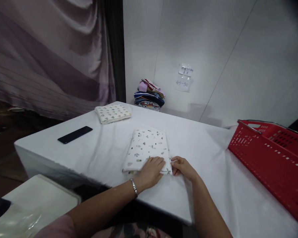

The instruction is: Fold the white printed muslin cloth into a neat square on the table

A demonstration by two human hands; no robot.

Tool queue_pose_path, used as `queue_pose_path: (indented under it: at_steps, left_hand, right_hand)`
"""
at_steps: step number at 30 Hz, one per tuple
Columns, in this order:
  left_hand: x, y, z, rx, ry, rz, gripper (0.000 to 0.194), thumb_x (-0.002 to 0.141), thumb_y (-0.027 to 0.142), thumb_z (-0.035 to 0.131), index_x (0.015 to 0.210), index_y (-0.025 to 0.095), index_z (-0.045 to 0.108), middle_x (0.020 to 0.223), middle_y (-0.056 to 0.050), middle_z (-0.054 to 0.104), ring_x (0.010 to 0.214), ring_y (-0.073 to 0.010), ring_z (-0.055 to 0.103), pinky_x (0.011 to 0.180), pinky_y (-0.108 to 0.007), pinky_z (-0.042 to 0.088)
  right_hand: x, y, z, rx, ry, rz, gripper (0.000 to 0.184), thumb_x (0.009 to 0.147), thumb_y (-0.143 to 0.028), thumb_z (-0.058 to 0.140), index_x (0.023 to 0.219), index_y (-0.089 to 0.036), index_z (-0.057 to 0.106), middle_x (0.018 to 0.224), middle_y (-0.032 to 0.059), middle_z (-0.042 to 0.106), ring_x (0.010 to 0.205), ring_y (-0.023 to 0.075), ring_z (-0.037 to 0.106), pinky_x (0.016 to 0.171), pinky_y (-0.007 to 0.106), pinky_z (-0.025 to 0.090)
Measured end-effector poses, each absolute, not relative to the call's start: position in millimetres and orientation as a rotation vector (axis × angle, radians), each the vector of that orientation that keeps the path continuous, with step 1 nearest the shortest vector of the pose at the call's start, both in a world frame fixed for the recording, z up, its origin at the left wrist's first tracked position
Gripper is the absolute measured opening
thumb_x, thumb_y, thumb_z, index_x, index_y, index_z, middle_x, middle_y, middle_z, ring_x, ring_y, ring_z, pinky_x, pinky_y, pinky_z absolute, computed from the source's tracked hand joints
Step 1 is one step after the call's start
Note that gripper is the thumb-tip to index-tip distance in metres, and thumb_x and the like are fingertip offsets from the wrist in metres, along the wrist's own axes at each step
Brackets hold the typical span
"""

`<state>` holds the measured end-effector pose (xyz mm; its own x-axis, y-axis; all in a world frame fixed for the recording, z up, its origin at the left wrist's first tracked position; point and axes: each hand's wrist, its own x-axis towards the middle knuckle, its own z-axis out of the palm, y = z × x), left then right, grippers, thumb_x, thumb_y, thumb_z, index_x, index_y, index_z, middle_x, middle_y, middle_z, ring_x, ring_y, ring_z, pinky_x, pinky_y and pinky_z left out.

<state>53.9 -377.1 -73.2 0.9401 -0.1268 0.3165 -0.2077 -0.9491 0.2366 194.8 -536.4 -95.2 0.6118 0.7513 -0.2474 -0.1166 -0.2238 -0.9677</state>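
Note:
A folded white cloth with small printed shapes (147, 145) lies on the white table (201, 148) in front of me. My left hand (151, 171) rests flat on its near edge, fingers together, a silver bracelet on the wrist. My right hand (182, 167) pinches the cloth's near right corner between thumb and fingers.
A second folded patterned cloth (113, 113) lies at the far left, with a black phone (75, 134) nearer the left edge. A stack of folded clothes (149, 95) sits against the wall. A red plastic basket (273, 158) stands at right. A pale surface (39, 198) is lower left.

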Motion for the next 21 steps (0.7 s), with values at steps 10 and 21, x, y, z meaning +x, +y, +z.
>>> queue_pose_path:
  at_steps: [10,21]
  left_hand:
    - [58.8,-388.6,-85.1,2.717,-0.052,0.547,0.033,0.088,0.030,0.046,0.120,0.023,0.047,0.121,-0.005,0.057,0.112,-0.0212,0.048,0.097,-0.040,0.034]
    - [64.6,-399.8,-104.0,2.921,-0.166,0.524,0.037,0.087,0.020,0.041,0.124,0.018,0.045,0.127,-0.010,0.052,0.121,-0.0258,0.041,0.100,-0.044,0.028]
  right_hand:
    - [191.6,-534.4,-93.9,-1.634,-0.540,0.877,0.032,0.068,-0.040,0.063,0.087,-0.019,0.049,0.053,-0.0043,0.060,0.046,0.0125,0.058,0.041,0.021,0.045]
    - [192.6,-532.3,-97.6,-1.683,-0.544,0.757,0.024,0.071,-0.041,0.059,0.078,-0.019,0.051,0.053,-0.0044,0.056,0.045,0.0112,0.054,0.041,0.021,0.042]
